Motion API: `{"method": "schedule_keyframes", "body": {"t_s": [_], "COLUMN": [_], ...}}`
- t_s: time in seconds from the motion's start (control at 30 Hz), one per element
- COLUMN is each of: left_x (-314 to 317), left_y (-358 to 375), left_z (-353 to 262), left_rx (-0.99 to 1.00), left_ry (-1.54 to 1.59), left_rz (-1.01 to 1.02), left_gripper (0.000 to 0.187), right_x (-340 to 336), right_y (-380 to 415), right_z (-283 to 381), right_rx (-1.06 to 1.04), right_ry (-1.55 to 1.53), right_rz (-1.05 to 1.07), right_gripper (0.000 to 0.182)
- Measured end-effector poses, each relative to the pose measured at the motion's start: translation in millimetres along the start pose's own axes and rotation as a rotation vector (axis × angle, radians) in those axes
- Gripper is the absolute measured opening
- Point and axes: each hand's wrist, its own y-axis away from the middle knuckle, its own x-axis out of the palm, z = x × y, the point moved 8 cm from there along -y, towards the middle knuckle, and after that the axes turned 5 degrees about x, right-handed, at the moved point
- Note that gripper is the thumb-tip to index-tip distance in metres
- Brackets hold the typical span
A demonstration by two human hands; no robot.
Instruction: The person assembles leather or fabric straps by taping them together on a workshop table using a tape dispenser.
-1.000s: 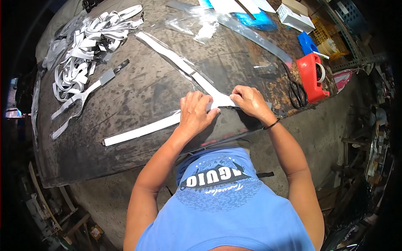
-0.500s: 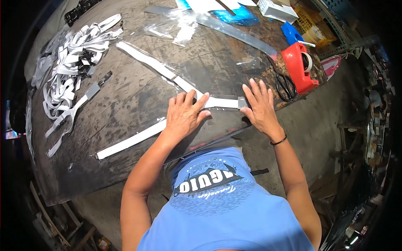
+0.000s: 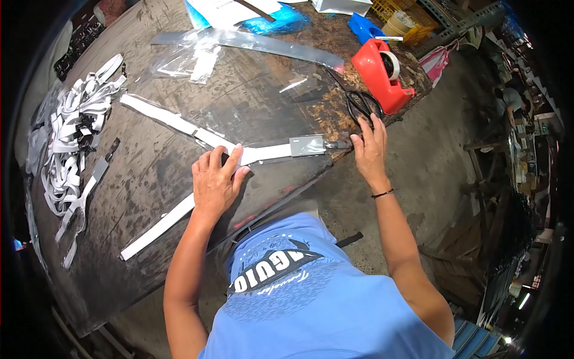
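A white lanyard (image 3: 270, 153) lies in a Y shape on the dark worktable (image 3: 251, 107), its two long arms running left. Over the fork rests my left hand (image 3: 214, 179), fingers extended and pressing on the strap. A grey piece (image 3: 307, 146) covers the lanyard's right end, and a black clip (image 3: 338, 145) sticks out beyond it near the table edge. My right hand (image 3: 372, 154) is just right of that clip, fingers stretched out, its fingertips right at the handles of the black scissors (image 3: 361, 107).
A red tape dispenser (image 3: 382, 78) stands behind the scissors. Clear plastic (image 3: 206, 57) and a long translucent strip (image 3: 275, 45) lie farther back. At the left are a heap of white lanyards (image 3: 78, 131) and a separate lanyard (image 3: 89, 185). A blue object (image 3: 365, 29) sits at the back right.
My right hand has left the grey piece and moved to the scissors handles; more of the grey piece and the black clip now show. My left hand stays on the fork. The view has shifted.
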Motion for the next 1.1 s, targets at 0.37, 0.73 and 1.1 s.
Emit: {"method": "schedule_keyframes", "body": {"t_s": [0.37, 0.73, 1.1], "left_x": [-73, -203, -238], "left_y": [9, 23, 47], "left_z": [-23, -140, -108], "left_rx": [0.025, 0.614, 0.180], "left_ry": [0.405, 1.863, 1.756], "left_rz": [-0.312, -0.524, -0.671], "left_gripper": [0.020, 0.044, 0.010], "right_x": [-36, 4, 31], "right_y": [11, 32, 17], "right_z": [37, 147, 165], "right_rx": [0.031, -0.125, -0.209], "right_ry": [-0.433, -0.664, -0.595], "right_rz": [-0.149, 0.162, 0.236], "right_gripper": [0.014, 0.009, 0.016]}}
